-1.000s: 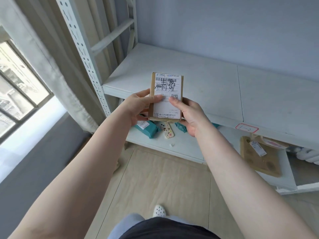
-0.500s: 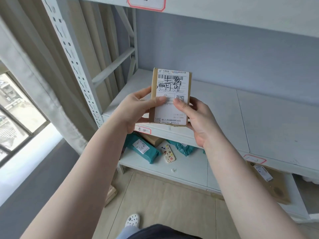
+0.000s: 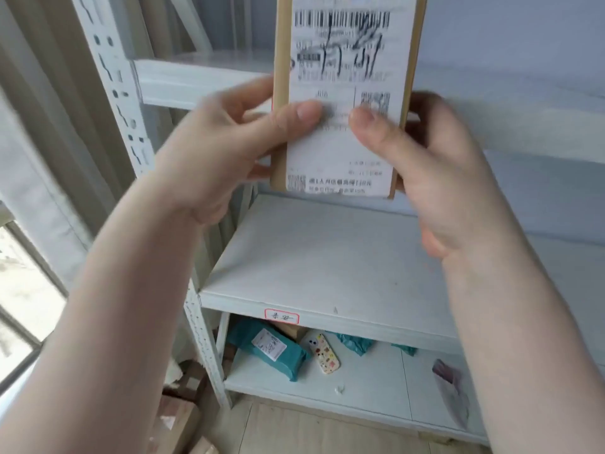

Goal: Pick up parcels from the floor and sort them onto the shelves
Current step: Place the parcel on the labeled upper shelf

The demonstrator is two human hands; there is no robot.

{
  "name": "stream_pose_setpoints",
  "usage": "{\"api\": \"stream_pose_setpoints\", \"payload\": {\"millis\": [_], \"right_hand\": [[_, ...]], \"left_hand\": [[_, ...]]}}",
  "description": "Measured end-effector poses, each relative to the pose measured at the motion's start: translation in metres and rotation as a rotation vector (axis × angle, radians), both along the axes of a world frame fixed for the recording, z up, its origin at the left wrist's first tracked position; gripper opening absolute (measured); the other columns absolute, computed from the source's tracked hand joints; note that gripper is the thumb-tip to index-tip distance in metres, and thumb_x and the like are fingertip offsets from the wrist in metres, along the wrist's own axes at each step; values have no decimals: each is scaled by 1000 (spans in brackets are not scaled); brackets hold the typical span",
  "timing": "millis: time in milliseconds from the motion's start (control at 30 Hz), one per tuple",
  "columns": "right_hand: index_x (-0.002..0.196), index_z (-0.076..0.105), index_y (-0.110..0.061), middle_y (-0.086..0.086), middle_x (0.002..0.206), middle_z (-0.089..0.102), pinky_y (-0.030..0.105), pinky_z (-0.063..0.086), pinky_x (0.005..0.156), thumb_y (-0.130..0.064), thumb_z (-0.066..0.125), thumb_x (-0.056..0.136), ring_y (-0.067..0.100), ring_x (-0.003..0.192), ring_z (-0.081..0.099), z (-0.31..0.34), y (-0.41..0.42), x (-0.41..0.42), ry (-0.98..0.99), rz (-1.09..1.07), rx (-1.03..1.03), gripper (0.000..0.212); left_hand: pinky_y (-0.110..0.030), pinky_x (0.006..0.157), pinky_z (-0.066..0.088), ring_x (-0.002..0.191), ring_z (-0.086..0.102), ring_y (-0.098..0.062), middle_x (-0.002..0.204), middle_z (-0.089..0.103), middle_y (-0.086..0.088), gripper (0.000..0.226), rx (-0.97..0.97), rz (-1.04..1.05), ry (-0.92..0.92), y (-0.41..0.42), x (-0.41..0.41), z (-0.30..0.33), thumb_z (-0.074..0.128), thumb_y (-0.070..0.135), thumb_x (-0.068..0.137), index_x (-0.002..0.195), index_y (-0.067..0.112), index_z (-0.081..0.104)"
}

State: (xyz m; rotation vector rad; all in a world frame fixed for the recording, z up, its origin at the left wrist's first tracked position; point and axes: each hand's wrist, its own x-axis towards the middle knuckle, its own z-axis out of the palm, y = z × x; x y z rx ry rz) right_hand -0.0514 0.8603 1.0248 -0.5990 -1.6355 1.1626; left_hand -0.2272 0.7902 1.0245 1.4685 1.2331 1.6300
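Presently I held the parcel [image 3: 347,93] upright, label toward me, evidently to read its destination. Left hand [image 3: 222,149] and right hand [image 3: 435,165] each had fingers clamped on it, level with the upper shelf [image 3: 183,81]; not yet shelved.

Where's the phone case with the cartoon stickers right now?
The phone case lies on the bottom shelf, lower centre of the head view, just right of the teal parcel.

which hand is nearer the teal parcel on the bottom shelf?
Left. The left hand is up and slightly left of the teal parcel; the right hand is farther right. Both grip the cardboard parcel.
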Motion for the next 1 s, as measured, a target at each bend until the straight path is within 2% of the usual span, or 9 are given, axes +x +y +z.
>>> {"api": "stream_pose_setpoints", "payload": {"millis": [100, 233, 367, 500, 633, 733, 833, 900, 1000], "right_hand": [[122, 55, -11, -1, 103, 73, 30, 59, 74, -38, 75, 78, 9, 91, 73, 41, 20, -20, -19, -15, 80, 55], [124, 55, -12, -9, 91, 74, 26, 58, 65, -37, 73, 81, 6, 81, 74, 84, 54, -45, -41, -18, 88, 52], [121, 59, -12, 0, 99, 76, 45, 61, 75, -40, 75, 79, 17, 86, 75, 103, 90, -61, -91, -23, 64, 53], [114, 64, -15, 0, 97, 77, 40, 61, 73, -40, 72, 81, 19, 85, 74, 115, 118, -67, -143, -30, 45, 42], [105, 67, -17, -3, 87, 77, 35, 61, 67, -42, 71, 82, 16, 77, 74, 132, 141, -67, -205, -20, -1, 34], [104, 68, -16, 0, 86, 77, 37, 61, 69, -45, 71, 81, 19, 77, 74, 141, 159, -68, -247, -33, -51, 37], [100, 68, -17, 5, 89, 75, 40, 60, 71, -47, 70, 81, 24, 83, 72, 145, 178, -69, -287, -38, -100, 35], [103, 67, -17, 7, 92, 74, 39, 60, 69, -48, 69, 82, 25, 84, 72, 148, 191, -70, -307, -42, -123, 37], [106, 66, -19, 9, 101, 73, 45, 59, 75, -52, 65, 83, 28, 88, 71, 152, 206, -72, -337, -49, -145, 40]], "left_hand": [[-36, 73, 61, 96, 75, -17, 110, 77, 3, 29, 79, 47, 113, 18, -19, 42, 67, 31, 87, 114, 24, 70], [-32, 75, 60, 86, 74, -16, 101, 77, 5, 18, 85, 33, 137, 53, -42, 84, 65, 30, 91, 107, 26, 73], [-40, 79, 60, 86, 74, -20, 100, 78, 2, 17, 40, 8, 129, 90, -58, 106, 68, 30, 90, 104, 26, 74], [-46, 84, 60, 87, 73, -24, 102, 76, -4, 16, -16, -10, 101, 119, -66, 116, 69, 31, 89, 102, 24, 74], [-45, 80, 61, 84, 75, -25, 100, 76, -7, 23, -81, 12, 75, 146, -67, 129, 71, 36, 86, 102, 20, 72], [-46, 78, 62, 85, 76, -28, 105, 74, -10, 37, -156, 56, 56, 165, -62, 135, 72, 41, 84, 111, 16, 67], [-47, 71, 62, 85, 76, -32, 127, 65, -13, 57, -201, 94, 49, 186, -58, 137, 72, 47, 82, 128, 14, 61], [-38, 68, 62, 86, 74, -29, 130, 63, -6, 50, -180, 100, 93, 199, -56, 137, 65, 47, 88, 128, 18, 60], [-30, 85, 56, 106, 69, -16, 126, 66, 4, 50, -167, 14, 256, 209, -55, 133, 64, 40, 91, 137, 25, 52]]}}
